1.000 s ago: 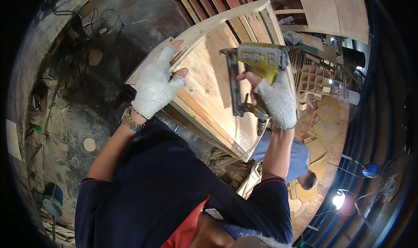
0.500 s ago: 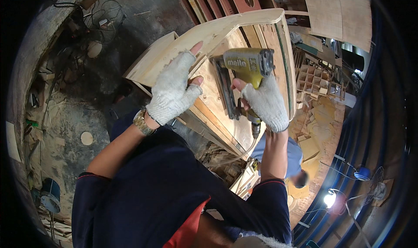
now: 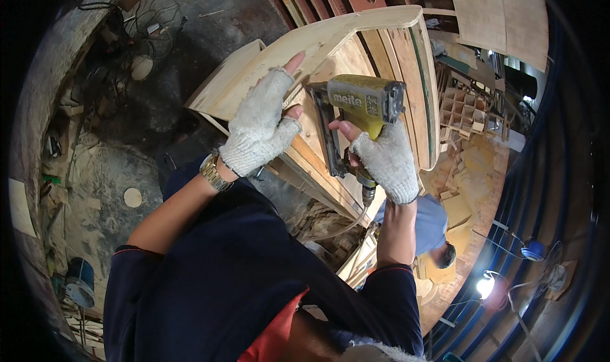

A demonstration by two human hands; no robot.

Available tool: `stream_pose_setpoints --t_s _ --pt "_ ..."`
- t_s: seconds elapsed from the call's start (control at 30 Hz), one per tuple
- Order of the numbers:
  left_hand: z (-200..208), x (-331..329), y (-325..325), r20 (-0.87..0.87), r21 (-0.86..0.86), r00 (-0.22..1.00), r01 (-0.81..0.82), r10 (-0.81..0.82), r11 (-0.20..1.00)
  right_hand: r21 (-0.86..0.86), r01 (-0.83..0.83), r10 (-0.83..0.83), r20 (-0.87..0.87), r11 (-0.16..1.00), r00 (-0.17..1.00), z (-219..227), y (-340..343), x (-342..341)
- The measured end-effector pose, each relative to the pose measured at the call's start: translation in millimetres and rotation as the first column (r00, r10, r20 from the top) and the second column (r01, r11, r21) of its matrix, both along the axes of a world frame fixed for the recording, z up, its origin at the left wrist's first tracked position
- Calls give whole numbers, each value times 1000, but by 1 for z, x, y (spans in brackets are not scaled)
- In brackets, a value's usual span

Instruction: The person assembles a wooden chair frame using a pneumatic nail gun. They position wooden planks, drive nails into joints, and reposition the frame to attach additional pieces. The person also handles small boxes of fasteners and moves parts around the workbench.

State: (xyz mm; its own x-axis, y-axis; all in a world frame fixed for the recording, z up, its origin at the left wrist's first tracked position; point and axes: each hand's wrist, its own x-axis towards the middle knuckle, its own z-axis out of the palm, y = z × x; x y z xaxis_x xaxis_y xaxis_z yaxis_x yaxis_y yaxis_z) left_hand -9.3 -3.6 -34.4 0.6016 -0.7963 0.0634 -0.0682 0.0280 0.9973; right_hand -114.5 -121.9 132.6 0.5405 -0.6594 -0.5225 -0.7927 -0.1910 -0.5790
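Observation:
My right hand (image 3: 389, 162), in a pale fingerless glove, is wrapped round the handle of a yellow-green pneumatic nail gun (image 3: 363, 100). The gun's dark magazine points over the inside of a wooden furniture carcass, with its nose close to the inner edge of a curved plywood panel (image 3: 324, 41). Whether the nose touches wood I cannot tell. My left hand (image 3: 262, 124), gloved the same way, lies on the panel beside that edge. Its index finger is stretched out and its thumb stands apart. From the gun's handle an air hose (image 3: 349, 227) runs down past the carcass.
A person in a blue shirt (image 3: 422, 225) is bent low to the right, beyond my right forearm. Wood offcuts (image 3: 454, 171) and a gridded wooden rack (image 3: 462, 111) lie at the right. Reddish panels (image 3: 318, 3) stand behind the carcass. Cables (image 3: 152, 28) trail over the floor at far left.
The view has shifted slightly, with the carcass a little higher and farther right in it. The nail gun has come slightly nearer to me. Both hands keep about the same pose.

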Motion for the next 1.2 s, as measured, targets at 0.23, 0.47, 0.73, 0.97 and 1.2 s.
stream_pose_setpoints --t_s 0.23,0.47,0.73,0.97,1.2 --pt "-10 -5 -6 -36 -170 996 -81 76 982 -209 -186 162 -128 960 978 1 -3 0" --pt "-18 -12 -9 70 -201 945 -301 320 932 -45 -53 51 -53 998 997 2 8 -6" --pt "-19 -16 -12 -90 -274 921 -389 379 880 -12 -54 54 -21 998 998 -2 13 -8" --pt "-22 -17 -11 -189 -331 919 -392 347 858 -175 -206 186 -128 963 974 1 19 -15" --pt "-22 -18 -11 -229 -323 910 -406 346 855 -143 -189 170 -134 972 976 1 23 -16"
